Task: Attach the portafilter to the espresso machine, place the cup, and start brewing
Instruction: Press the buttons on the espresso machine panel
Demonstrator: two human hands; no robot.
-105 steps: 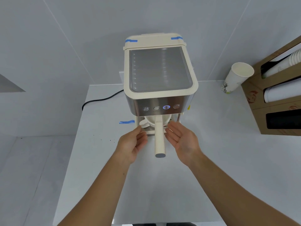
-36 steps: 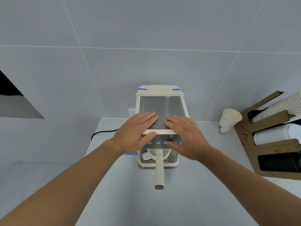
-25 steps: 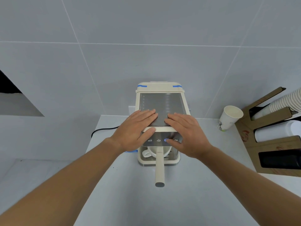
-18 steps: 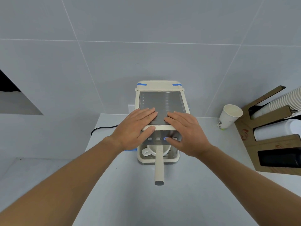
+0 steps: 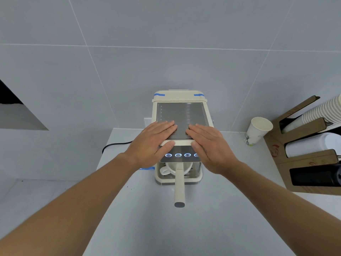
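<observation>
A cream espresso machine (image 5: 181,111) stands against the tiled wall. Its portafilter sits locked under the front, and the cream handle (image 5: 179,187) points straight toward me. A white cup (image 5: 172,168) stands on the drip tray beneath it. Several round buttons (image 5: 178,155) on the steel front panel glow white-blue. My left hand (image 5: 153,143) and my right hand (image 5: 209,145) lie flat on the front edge of the machine's top, fingers spread, thumbs on the cream rim just above the buttons. Neither hand holds anything.
A paper cup (image 5: 257,131) stands to the right near the wall. A cardboard dispenser (image 5: 310,157) with stacked cups and lids fills the far right. A black power cable (image 5: 114,145) runs left behind the machine. Blue tape marks the white counter (image 5: 147,218) beside the machine.
Both hands rose from beside the portafilter handle to the machine's top. In the last half second the right thumb lifted off the buttons to the rim, and all visible buttons now glow.
</observation>
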